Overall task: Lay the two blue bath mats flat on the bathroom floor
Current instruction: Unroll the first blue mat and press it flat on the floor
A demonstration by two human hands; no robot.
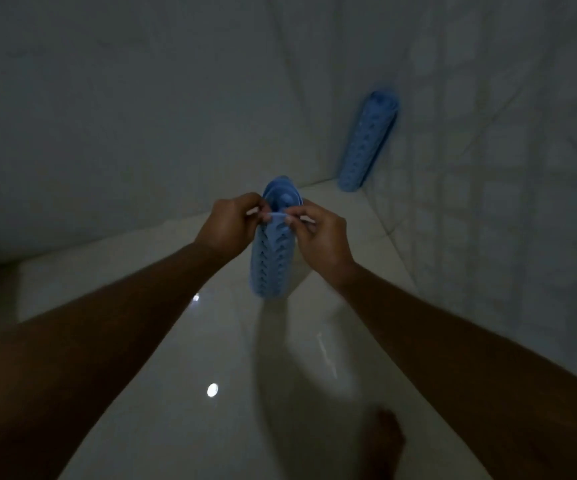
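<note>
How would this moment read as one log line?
left hand + right hand: pinching held rolled mat edge | second rolled mat: upright in corner | none flat yet

Two hands, left hand [230, 225] and right hand [318, 237], are pinching a rolled blue mat [273, 258] above a glossy floor [176, 341]. A second roll [366, 140] is standing in the far right corner.

It was a dim home bathroom: a glossy pale tiled floor [183, 341] met white tiled walls [488, 202] at a corner.
</note>
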